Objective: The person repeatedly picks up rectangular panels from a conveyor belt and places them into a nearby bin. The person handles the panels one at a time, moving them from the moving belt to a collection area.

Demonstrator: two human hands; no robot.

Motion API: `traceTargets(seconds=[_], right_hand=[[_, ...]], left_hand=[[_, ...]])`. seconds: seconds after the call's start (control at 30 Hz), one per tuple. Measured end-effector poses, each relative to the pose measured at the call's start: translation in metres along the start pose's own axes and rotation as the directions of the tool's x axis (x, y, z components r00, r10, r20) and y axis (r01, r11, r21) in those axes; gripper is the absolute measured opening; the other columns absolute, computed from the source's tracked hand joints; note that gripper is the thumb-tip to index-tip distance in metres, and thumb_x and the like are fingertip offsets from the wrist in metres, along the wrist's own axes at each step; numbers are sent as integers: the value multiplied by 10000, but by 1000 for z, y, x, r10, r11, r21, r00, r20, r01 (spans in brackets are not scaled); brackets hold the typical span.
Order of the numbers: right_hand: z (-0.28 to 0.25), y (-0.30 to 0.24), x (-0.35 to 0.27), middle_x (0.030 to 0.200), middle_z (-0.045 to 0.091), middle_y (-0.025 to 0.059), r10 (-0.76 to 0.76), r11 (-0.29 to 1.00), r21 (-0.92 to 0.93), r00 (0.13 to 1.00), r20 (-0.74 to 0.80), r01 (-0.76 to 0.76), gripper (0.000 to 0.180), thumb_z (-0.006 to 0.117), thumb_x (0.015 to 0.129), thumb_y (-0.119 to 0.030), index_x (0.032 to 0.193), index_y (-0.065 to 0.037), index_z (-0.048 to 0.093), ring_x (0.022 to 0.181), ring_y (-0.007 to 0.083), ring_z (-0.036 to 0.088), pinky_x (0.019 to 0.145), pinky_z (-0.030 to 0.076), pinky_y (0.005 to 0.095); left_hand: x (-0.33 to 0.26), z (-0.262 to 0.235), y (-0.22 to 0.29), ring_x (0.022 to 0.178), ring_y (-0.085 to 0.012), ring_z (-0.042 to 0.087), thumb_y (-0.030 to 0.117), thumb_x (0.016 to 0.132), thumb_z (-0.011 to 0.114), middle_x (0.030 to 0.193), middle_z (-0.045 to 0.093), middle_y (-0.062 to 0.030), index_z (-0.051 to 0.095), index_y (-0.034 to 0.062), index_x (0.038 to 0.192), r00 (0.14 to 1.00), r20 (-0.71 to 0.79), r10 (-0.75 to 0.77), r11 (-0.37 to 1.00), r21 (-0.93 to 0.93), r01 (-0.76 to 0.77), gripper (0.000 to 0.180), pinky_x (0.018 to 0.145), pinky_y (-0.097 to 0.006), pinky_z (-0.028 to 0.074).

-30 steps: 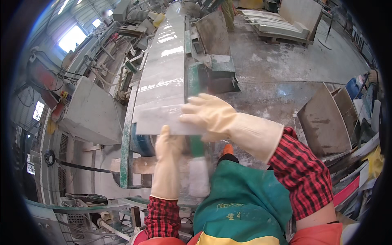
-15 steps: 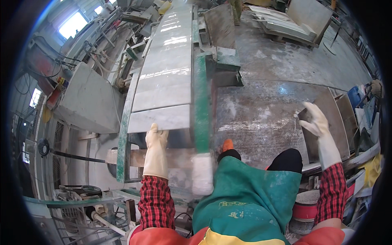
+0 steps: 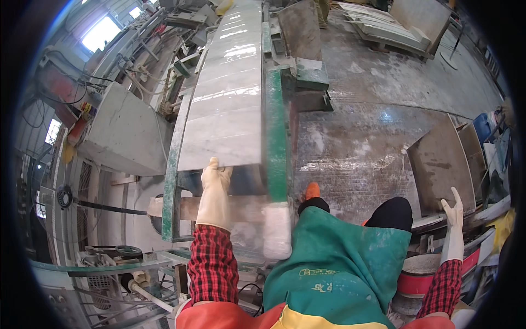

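Note:
A row of glossy white marble slabs (image 3: 220, 148) lies end to end along a conveyor with green side rails (image 3: 276, 131). My left hand (image 3: 215, 189), in a cream rubber glove, is closed at the near edge of the closest slab. Its thumb rests at the edge; the fingers are partly hidden underneath. Well away to the right, my gloved right hand (image 3: 453, 216) hangs beside a brown board (image 3: 442, 164), fingers apart and nothing in it.
White padding (image 3: 277, 233) wraps the right rail's near end, close to my green apron (image 3: 334, 257). A red-banded bucket (image 3: 415, 283) stands at lower right. A grey box-shaped housing (image 3: 126, 131) flanks the conveyor's left side. Stacked pale strips (image 3: 383, 27) lie farther back.
The nearest slab has moved forward against the one beyond, and the dark gap between them has closed. My right hand has dropped lower and outward. The whole view has shifted slightly.

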State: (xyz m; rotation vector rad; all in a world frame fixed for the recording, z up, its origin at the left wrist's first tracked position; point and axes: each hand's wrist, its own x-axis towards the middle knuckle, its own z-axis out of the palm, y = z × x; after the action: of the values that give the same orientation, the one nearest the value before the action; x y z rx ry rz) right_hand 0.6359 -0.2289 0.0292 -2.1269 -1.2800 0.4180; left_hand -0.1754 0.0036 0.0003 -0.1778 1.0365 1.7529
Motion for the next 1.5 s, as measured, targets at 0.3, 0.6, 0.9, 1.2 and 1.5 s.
traceTargets(seconds=[0.3, 0.6, 0.9, 1.2, 1.5], right_hand=[[8, 16, -27, 1499, 540, 162, 15, 1000, 27, 1000, 4, -15, 708, 776, 832, -60, 1485, -23, 506, 1424, 262, 458, 1204, 309, 379], [-27, -6, -90, 1317, 667, 174, 137, 989, -42, 981, -141, -144, 639, 761, 787, -231, 1380, -48, 610, 1228, 262, 630, 1060, 476, 370], [-96, -18, -111, 1205, 665, 102, 10, 794, -493, 819, -574, -355, 428, 697, 870, -335, 1227, -104, 643, 1171, 303, 591, 1048, 463, 416], [-120, 73, -170, 1197, 620, 100, 162, 556, -438, 609, -777, -706, 330, 586, 948, -338, 1144, -75, 615, 1211, 269, 542, 1068, 401, 434], [-142, 65, -142, 866, 718, 151, 245, 525, -364, 546, -801, -769, 432, 535, 979, -365, 1328, -118, 598, 836, 363, 687, 824, 514, 498]], left_hand=[[-21, 16, 11, 1169, -349, 643, 122, 1061, 534, 1302, 620, -190, 531, -45, 1296, 998, -64, -7, 985, 170, 18, 288, 1005, -509, 597], [-55, 12, 19, 540, -58, 346, 420, 1019, 626, 646, 347, 88, 556, 203, 844, 849, 475, -231, 677, 705, -211, 287, 500, -215, 265], [42, -45, 78, 1414, -284, 438, 579, 974, 577, 1535, 464, -169, 384, 21, 1544, 994, 94, -55, 375, 925, -67, 820, 1173, -379, 333], [-142, 77, -18, 1010, -301, 679, 412, 1034, 581, 1053, 734, -155, 672, 24, 1237, 759, 651, 16, -460, 679, -572, 447, 933, -408, 517], [-134, 68, -123, 1403, -420, 427, 299, 1049, 541, 1491, 496, -257, 478, -25, 1469, 300, 856, -421, -479, 71, -875, 534, 1183, -490, 333]])
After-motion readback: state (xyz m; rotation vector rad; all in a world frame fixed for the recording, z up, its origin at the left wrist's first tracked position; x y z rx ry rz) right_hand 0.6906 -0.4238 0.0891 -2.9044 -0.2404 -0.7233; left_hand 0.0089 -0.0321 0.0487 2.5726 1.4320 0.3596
